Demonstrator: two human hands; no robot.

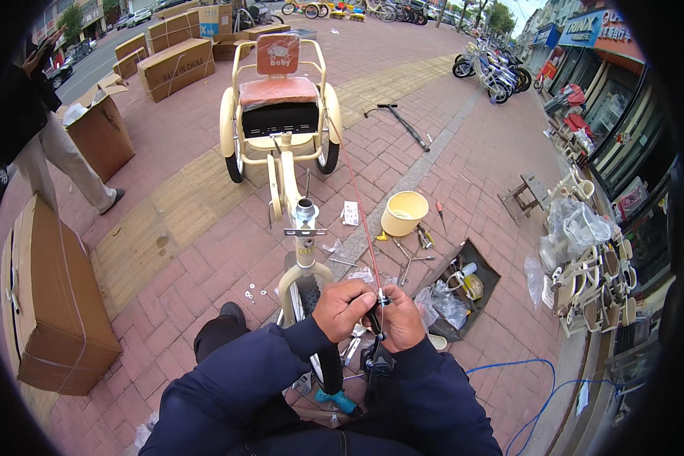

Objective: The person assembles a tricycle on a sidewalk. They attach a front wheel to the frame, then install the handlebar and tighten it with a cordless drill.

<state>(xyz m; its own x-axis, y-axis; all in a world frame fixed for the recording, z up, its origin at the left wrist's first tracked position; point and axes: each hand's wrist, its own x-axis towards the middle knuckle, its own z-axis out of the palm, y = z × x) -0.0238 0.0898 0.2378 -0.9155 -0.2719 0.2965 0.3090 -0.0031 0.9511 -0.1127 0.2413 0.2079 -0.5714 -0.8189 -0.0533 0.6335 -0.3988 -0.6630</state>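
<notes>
My left hand [343, 308] and my right hand [403, 319] meet in front of me, fingers closed around a black brake lever [373, 319] with a silver fitting. A red cable [359, 199] rises from between my fingertips toward the cream tricycle [286, 176]. The fingers hide part of the lever, and I cannot make out how the cable sits in it. Just left of my hands stands the tricycle's front fork [285, 283] with its tyre; the head tube [305, 205] above it is open at the top. The red padded seat [279, 91] is at the far end.
A cream basket [404, 213], a screwdriver [441, 209] and an open toolbox [463, 319] lie to the right, near a blue hose [539, 410]. A floor pump [405, 125] lies farther off. At left are cardboard boxes [61, 304] and a standing person [49, 137]. A teal power tool [336, 399] lies by my legs.
</notes>
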